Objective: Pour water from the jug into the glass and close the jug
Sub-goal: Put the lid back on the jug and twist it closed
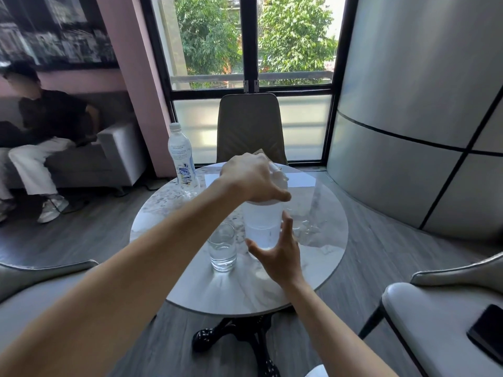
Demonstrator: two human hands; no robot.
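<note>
A translucent white jug, partly filled with water, stands upright in the middle of the round marble table. My left hand rests on top of it, fingers closed over the lid, which it mostly hides. My right hand is at the jug's lower right side, fingers spread, touching or nearly touching the wall. A clear glass holding water stands just left of the jug, close to my left forearm.
A plastic water bottle stands at the table's far left edge, a white sheet at the far side. Chairs surround the table; one at the right holds a dark phone. A person sits on a sofa at far left.
</note>
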